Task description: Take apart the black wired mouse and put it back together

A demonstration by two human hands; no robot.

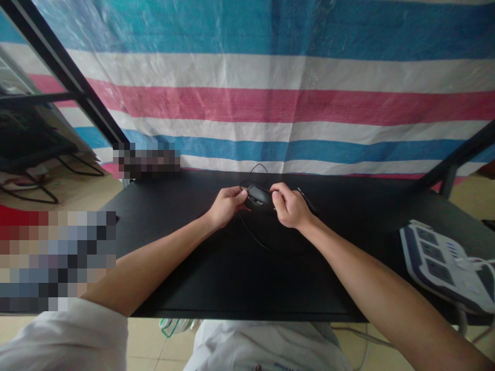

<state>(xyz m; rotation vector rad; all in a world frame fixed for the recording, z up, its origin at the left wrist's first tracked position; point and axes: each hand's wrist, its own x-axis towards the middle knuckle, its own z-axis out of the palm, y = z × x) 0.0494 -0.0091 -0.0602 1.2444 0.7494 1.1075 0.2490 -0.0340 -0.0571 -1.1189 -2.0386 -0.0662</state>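
Grey-white garment (pixel 263 345), at the bottom: dark lettering cut off by the picture's lower edge, not legible. Matching sleeve (pixel 65 340) on the left arm.

Clear-and-green object (pixel 174 325), below the worktop's front edge; type uncertain.

Worktop (pixel 185 288), black, plain.

Power strip (pixel 444 263), white and dark blue, by the worktop's right edge, toward the front: three dark sockets in a row, small blue marks beside them, too small to read. White cable (pixel 479 262) plugged in. No brand legible.

Black device (pixel 259 194), type uncertain, held between both hands over the worktop, midway between the side edges and nearer the back edge; no lettering legible.

Left hand (pixel 226 206): thumb and fingers pinching the device's left end. Right hand (pixel 292 206): fingers curled in and closed at its right end, contact partly hidden.

Thin black cable (pixel 254 238), looping behind the device and trailing in front.

Slim dark item (pixel 307 200), just beyond the right hand; type uncertain.

Two pixelated patches, unreadable: one over the worktop's left edge (pixel 58 260), one at its back left corner (pixel 154 159).

Striped sheet (pixel 294 103), blue, white and red, behind the back edge; unprinted with words.
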